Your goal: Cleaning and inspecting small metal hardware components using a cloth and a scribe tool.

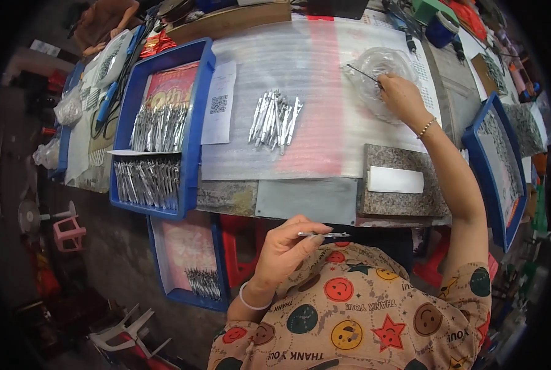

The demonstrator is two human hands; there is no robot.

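Observation:
Close to my body, my left hand [291, 248] pinches a slim silver metal piece [334, 235] between thumb and fingers, its tip pointing right. My right hand [404, 97] reaches far right and grips a thin dark rod-like tool [362, 72]; its exact kind does not show. Under that hand sits a crumpled clear plastic bag [380, 61], its contents hard to make out. A loose pile of similar silver metal pieces [274, 120] lies on the foam sheet [238, 163] at mid-table.
Left stands a blue tray [206, 68] with silver pieces in rows; a lower blue tray [164, 271] holds more. Near the front edge are a speckled stone slab [433, 191] with a white pad [395, 180] and a grey plate [306, 198]. Another blue tray [515, 225] stands far right.

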